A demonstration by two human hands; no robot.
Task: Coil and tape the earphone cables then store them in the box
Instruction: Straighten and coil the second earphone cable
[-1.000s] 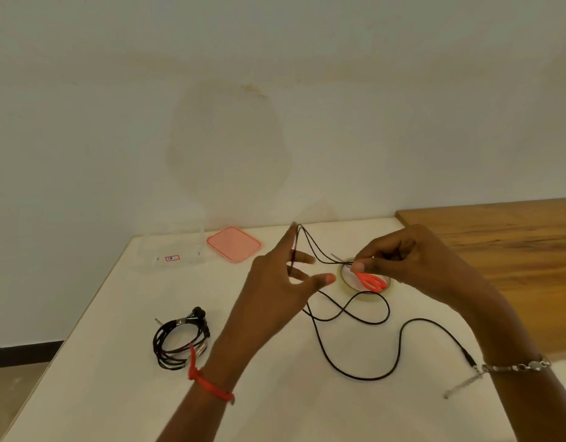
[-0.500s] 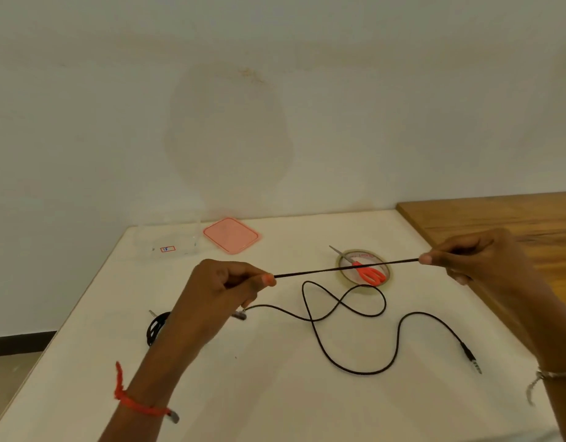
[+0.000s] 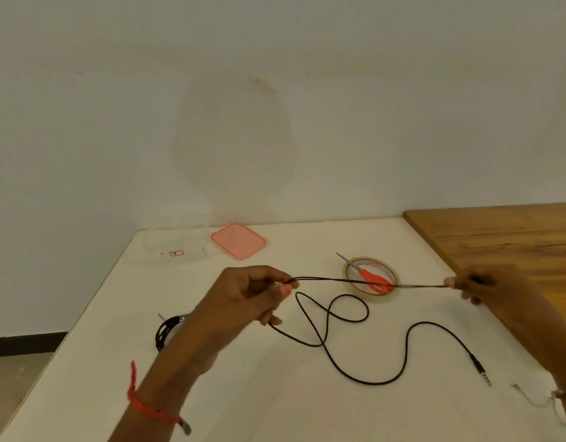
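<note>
A black earphone cable [image 3: 406, 352] lies in loose loops on the white table, its jack plug [image 3: 480, 371] at the right. My left hand [image 3: 243, 301] pinches one end of a doubled stretch of it, and my right hand [image 3: 485, 288] pinches the other end, so that stretch runs taut between them above the tape roll [image 3: 390, 295]. Red-handled scissors [image 3: 370, 279] rest across the roll. A second, coiled black earphone [image 3: 166, 330] sits partly hidden behind my left forearm. The clear box [image 3: 176, 247] stands at the back left with its pink lid [image 3: 238, 240] beside it.
A wooden surface [image 3: 504, 237] adjoins the white table [image 3: 275, 403] on the right. The wall runs close behind the box and lid. The table's left edge drops to the floor [image 3: 14, 371].
My hands have pulled apart, stretching the cable taut between them. The left hand has dropped and now hides most of the coiled earphone. In the last half second little has moved.
</note>
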